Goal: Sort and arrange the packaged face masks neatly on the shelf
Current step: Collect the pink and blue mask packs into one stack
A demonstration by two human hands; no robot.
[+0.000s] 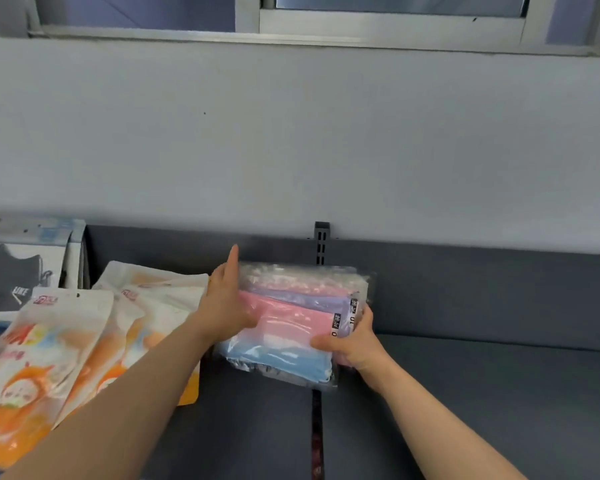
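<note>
A stack of clear mask packets (291, 320), judged light, limp and slippery, is steadied on the shelf (482, 393), flattened left hand (227, 303) pressed against one side, right hand (352, 341) clasping the opposite edge.

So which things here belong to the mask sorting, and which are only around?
Job:
- clear mask packs, held between left hand and right hand
- orange cartoon packs
- black mask packs
- shelf

Only around:
- wall
- window frame
</note>
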